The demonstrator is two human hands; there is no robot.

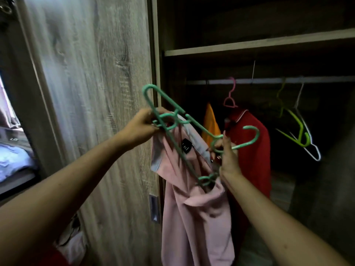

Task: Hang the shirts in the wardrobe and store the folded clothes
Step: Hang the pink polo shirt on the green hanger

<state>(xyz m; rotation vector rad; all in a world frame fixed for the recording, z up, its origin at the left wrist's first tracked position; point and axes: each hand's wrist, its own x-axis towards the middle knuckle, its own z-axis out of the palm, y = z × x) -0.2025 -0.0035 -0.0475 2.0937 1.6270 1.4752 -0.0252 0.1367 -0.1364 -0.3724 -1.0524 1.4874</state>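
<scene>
Step in hand: fitting pink shirt (192, 198) onto green hanger (199, 126), held below rail (269, 80), toward its left end.
Left hand (140, 125): fingers curled round hanger end and collar.
Right hand (229, 160): fingers pinched hanger near hook.
Next: seat shoulders, lift hook onto rail.
On rail: red shirt (251, 143), orange garment (210, 123), empty lime hanger (294, 123), white hanger (311, 148).
Gap between red shirt and lime hanger judged usable.
</scene>
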